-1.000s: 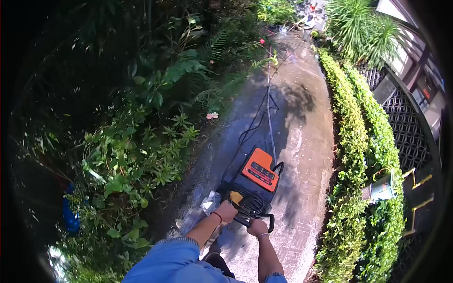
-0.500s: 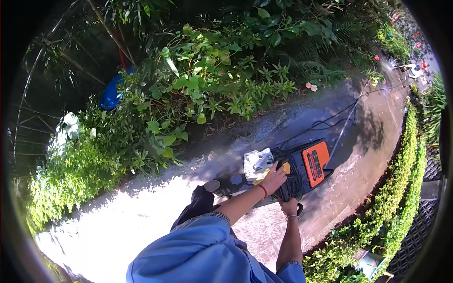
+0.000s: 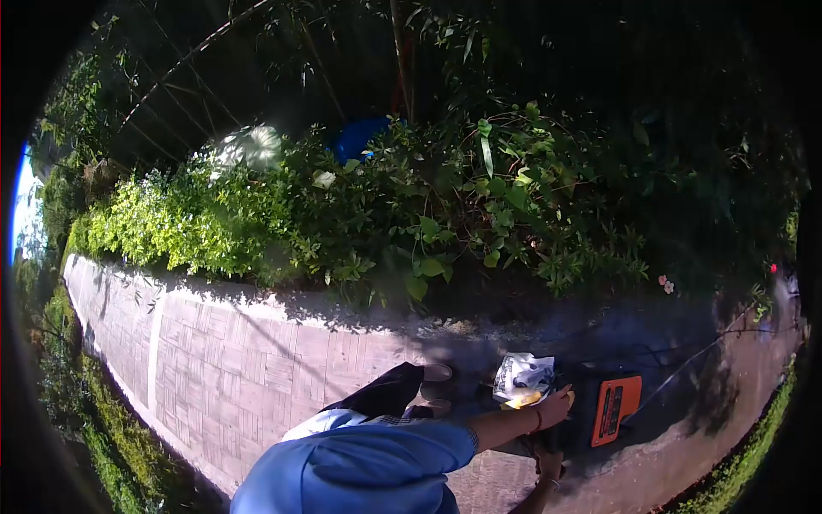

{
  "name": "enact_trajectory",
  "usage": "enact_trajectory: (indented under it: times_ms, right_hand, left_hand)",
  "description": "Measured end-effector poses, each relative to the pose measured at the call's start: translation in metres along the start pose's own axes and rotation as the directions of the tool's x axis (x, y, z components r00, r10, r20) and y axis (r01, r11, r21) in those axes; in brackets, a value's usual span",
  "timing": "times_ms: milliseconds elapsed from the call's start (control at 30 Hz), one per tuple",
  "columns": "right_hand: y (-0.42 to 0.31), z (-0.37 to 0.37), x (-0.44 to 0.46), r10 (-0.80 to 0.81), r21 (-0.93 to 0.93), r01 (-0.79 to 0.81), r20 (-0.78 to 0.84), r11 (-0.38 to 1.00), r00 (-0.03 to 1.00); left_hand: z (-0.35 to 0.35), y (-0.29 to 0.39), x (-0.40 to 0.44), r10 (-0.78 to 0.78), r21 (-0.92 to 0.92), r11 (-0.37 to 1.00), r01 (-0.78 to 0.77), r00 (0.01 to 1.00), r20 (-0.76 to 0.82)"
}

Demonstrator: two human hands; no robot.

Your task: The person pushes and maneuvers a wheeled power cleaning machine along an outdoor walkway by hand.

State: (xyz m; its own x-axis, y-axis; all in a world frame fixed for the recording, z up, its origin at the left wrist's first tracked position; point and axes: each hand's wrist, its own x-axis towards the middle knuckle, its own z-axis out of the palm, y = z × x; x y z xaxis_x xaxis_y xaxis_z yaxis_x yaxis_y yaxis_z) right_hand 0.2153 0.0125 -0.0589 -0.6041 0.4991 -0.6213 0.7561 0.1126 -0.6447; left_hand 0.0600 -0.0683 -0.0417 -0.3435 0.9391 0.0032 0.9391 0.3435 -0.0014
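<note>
My left hand, with a red band at the wrist, is closed at the coiled black hose beside an orange-and-black machine. Just below it, my right hand, wearing a pale bracelet, is also closed on the dark coil; deep shadow hides most of the hose and the fingertips. A small yellow piece shows by my left fingers. Close to my left forearm lies a white printed bag with a yellow item at its lower edge.
A paved path runs along dense leafy bushes. My shoes stand left of the bag. A blue object sits behind the plants. A thin line stretches from the machine toward the right. A low hedge borders the path.
My view has swung left and up, so the machine, bag and hands now appear lower and farther right. The hands stay close together at the hose, and the scene looks darker.
</note>
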Motion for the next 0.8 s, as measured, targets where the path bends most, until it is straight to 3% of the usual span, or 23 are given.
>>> enact_trajectory:
  times_ms: [33,67,100,133,167,200,233,333,433,533,633,800]
  right_hand:
    - [0.0,0.001,-0.007,-0.039,-0.109,0.038,-0.009,0.993,0.999]
    - [0.011,0.01,-0.004,-0.3,-0.164,0.287,-0.057,0.944,0.952]
    - [0.025,0.017,-0.003,-0.525,-0.239,0.486,-0.135,0.841,0.841]
    - [0.029,0.016,-0.002,-0.33,-0.45,0.273,-0.05,0.85,0.943]
    - [0.022,0.02,-0.011,-0.355,-0.472,0.247,-0.155,0.847,0.922]
    - [-0.004,0.017,-0.028,-0.139,-0.46,0.03,-0.205,0.887,0.969]
    - [-0.024,0.012,-0.041,-0.165,-0.417,0.055,-0.234,0.907,0.958]
    - [-0.045,0.004,-0.049,0.053,-0.346,-0.125,-0.212,0.93,0.976]
    - [-0.033,0.009,-0.04,0.053,-0.345,-0.124,-0.208,0.93,0.977]
    - [-0.047,0.003,-0.053,0.12,-0.397,-0.176,-0.162,0.901,0.979]
    - [-0.039,0.007,-0.047,0.1,-0.398,-0.167,-0.185,0.902,0.978]
    - [-0.037,0.005,-0.045,0.11,-0.433,-0.174,-0.169,0.885,0.979]
  left_hand:
    - [0.004,0.001,-0.003,0.027,-0.008,1.0,-0.027,1.0,0.016]
    - [-0.002,-0.003,-0.009,0.054,-0.017,0.998,-0.053,0.998,0.032]
    - [-0.007,-0.002,-0.014,0.067,0.006,0.998,-0.069,0.99,0.123]
    - [-0.007,-0.002,-0.018,0.045,-0.021,0.999,-0.043,0.994,0.104]
    - [0.005,-0.003,-0.02,0.079,-0.006,0.997,-0.079,0.995,0.054]
    - [-0.03,-0.01,-0.021,0.104,-0.024,0.995,-0.101,0.977,0.188]
    - [-0.028,-0.017,-0.021,0.194,-0.088,0.979,-0.185,0.976,0.095]
    - [-0.029,-0.021,-0.006,0.303,-0.061,0.953,-0.297,0.914,0.269]
    - [-0.023,-0.019,0.006,0.333,-0.01,0.933,-0.359,0.855,0.397]
    - [-0.014,-0.017,0.016,0.468,-0.004,0.856,-0.517,0.77,0.434]
    - [-0.025,-0.023,0.03,0.616,-0.245,0.769,-0.591,0.584,0.528]
    - [-0.046,-0.026,0.037,0.688,-0.419,0.726,-0.546,0.561,0.46]
